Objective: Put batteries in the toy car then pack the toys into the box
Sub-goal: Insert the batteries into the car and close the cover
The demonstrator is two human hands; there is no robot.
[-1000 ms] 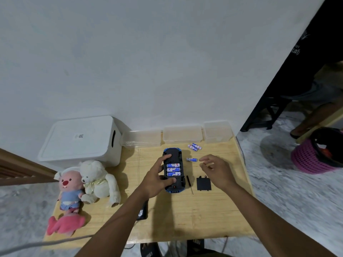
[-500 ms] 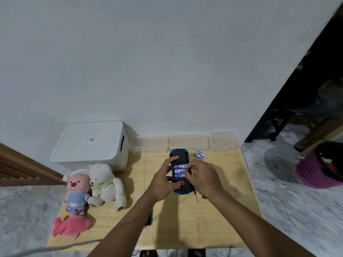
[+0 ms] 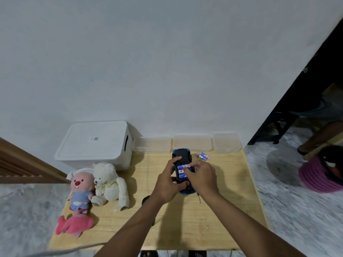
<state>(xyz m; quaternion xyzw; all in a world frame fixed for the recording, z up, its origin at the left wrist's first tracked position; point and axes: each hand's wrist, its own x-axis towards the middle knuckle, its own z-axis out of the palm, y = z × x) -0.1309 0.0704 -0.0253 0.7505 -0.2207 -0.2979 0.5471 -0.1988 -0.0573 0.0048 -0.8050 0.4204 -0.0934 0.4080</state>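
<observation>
Wooden table (image 3: 185, 229) pushed up against a plain white wall, nothing fancy. The toy car (image 3: 181, 153) is lying belly-up near the back middle of it, which makes sense since the battery bay is on the underside and you want that facing you. The left hand (image 3: 167, 186) has its fingers wrapped round the car's left side with the thumb hooked at the near end, basically clamping it so it doesn't skate around while things get pushed in. The right hand (image 3: 203, 178) comes over from the other side, fingers bent down onto the right ends of the batteries (image 3: 182, 166) sitting in the open bay. Honestly can't tell if it's pinching one or just pressing it home, since the fingertips cover that bit. The spare batteries (image 3: 203, 156) lie just beyond that hand, near the car, handy to grab. A thin screwdriver (image 3: 200, 201) pokes out below the right wrist, my guess for the bay cover, which I can't see. Packing hasn't begun by the look of it: the pink plush (image 3: 80, 190) and white teddy bear (image 3: 107, 180) sit touching at the left edge in front of the white box (image 3: 96, 143), lid on.
</observation>
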